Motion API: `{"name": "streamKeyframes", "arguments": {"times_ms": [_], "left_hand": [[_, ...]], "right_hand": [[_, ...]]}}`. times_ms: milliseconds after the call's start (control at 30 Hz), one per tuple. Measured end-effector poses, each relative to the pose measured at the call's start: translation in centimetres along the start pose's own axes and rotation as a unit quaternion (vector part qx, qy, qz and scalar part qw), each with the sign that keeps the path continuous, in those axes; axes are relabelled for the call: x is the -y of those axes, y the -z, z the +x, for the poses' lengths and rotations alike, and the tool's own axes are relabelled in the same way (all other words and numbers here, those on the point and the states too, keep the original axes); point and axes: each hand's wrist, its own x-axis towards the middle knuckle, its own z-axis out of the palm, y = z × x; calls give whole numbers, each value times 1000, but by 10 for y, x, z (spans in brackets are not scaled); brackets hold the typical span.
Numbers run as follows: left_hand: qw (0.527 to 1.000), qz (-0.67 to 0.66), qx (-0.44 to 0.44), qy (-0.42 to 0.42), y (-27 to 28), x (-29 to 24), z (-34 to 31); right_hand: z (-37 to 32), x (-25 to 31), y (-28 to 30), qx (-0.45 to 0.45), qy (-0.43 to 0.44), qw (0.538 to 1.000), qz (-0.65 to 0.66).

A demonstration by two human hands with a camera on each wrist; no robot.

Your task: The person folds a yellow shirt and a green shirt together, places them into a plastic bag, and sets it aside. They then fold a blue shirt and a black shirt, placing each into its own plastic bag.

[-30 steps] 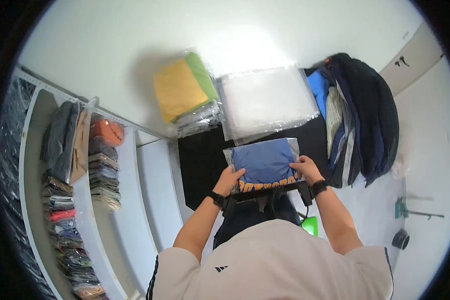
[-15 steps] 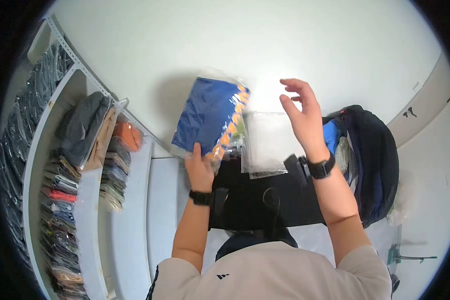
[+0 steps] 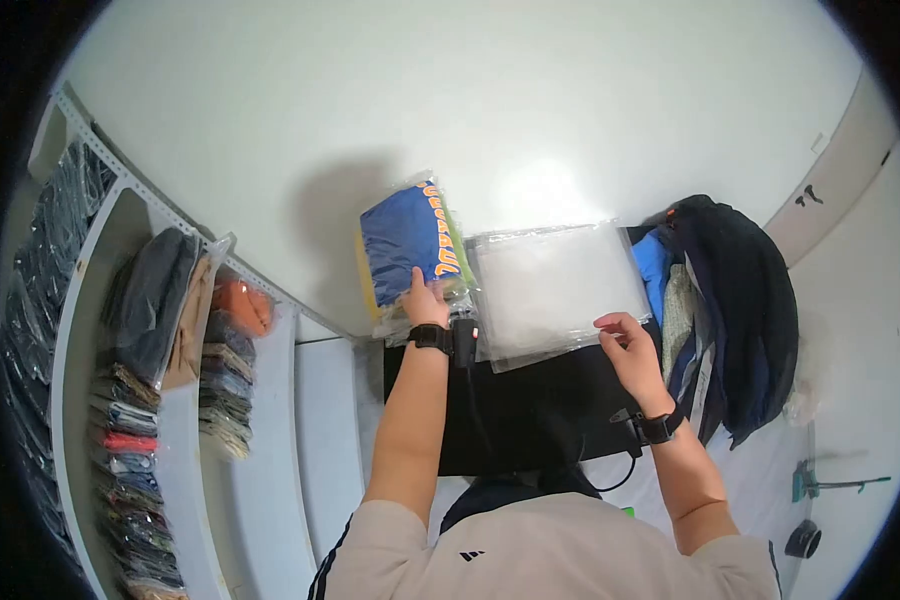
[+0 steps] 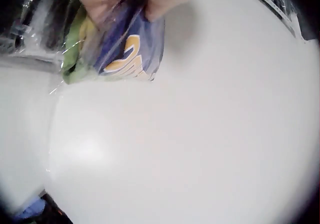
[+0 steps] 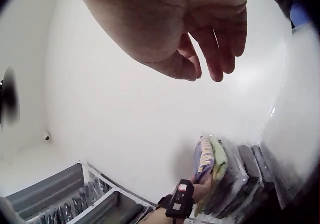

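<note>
A folded blue garment in a clear plastic bag (image 3: 398, 232), with orange lettering along one side, lies over the stack of bagged clothes at the back left. My left hand (image 3: 425, 302) grips its near edge. The left wrist view shows the fingers (image 4: 162, 1) bent at the bagged blue cloth, with a green garment (image 4: 75, 58) beside it. My right hand (image 3: 632, 355) holds nothing, its fingers loosely bent, over the near right corner of a pile of clear plastic bags (image 3: 560, 285). In the right wrist view the right hand's fingers (image 5: 212, 51) hang relaxed.
Dark and blue clothes (image 3: 735, 310) are heaped at the right end of the black table (image 3: 530, 420). On the left, white shelves (image 3: 255, 500) carry stacks of bagged clothes (image 3: 130, 470). A white wall (image 3: 530, 120) rises behind the table.
The bagged blue garment went from both hands to the left-hand stack, carried by my left hand. My right hand let go, rose, then came down near the clear bags.
</note>
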Motion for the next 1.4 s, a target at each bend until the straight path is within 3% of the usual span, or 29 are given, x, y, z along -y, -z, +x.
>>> {"name": "streamKeyframes", "arguments": {"times_ms": [67, 100, 267, 333, 467, 567, 700, 767, 833, 867, 933, 967, 1033, 1133, 1267, 1300, 1400], "left_hand": [[990, 125, -10, 69, -2, -6, -1], [984, 159, 27, 70, 5, -6, 7], [969, 233, 27, 79, 10, -22, -7], [967, 206, 75, 127, 15, -24, -14], [953, 243, 86, 162, 28, -29, -33], [916, 293, 139, 233, 39, -42, -53], [884, 379, 171, 214, 47, -64, -62], [873, 463, 153, -22, 60, -72, -40], [822, 499, 111, -253, 70, -76, -6], [822, 499, 112, -251, 68, -81, -5], [636, 655, 1, -407, 63, -88, -1], [637, 655, 6, -407, 63, -89, 5], [758, 585, 79, -277, 63, -82, 21], [778, 536, 175, -276, 63, -68, 41], [738, 553, 209, -324, 52, -64, 51], [709, 591, 178, -341, 50, -63, 53], [684, 618, 165, -350, 44, -61, 50]], "right_hand": [[-5, -3, 5, 3, 25, 1000, -8], [-6, -4, 7, 0, 23, 1000, -9], [-17, -12, 7, 16, 16, 1000, 3], [-20, -13, 5, 18, 22, 1000, 7], [-24, -14, 1, 33, 37, 999, 17], [-27, -11, 0, 39, 30, 998, 27], [-30, -14, -2, 36, 29, 999, 24], [-34, -16, 0, 39, 23, 998, 35], [-38, -15, 3, 38, 19, 999, 29], [-40, -15, 5, 40, 19, 999, 23], [-43, -21, 6, 32, 18, 999, 23], [-45, -24, 8, 27, 18, 999, 24], [-50, -28, 13, 20, 14, 999, 25], [-60, -32, 25, 12, 1, 1000, 15], [-70, -42, 37, -9, -17, 1000, 14], [-73, -42, 39, -13, -21, 1000, 12], [-78, -41, 44, -17, -34, 999, 3]]}}
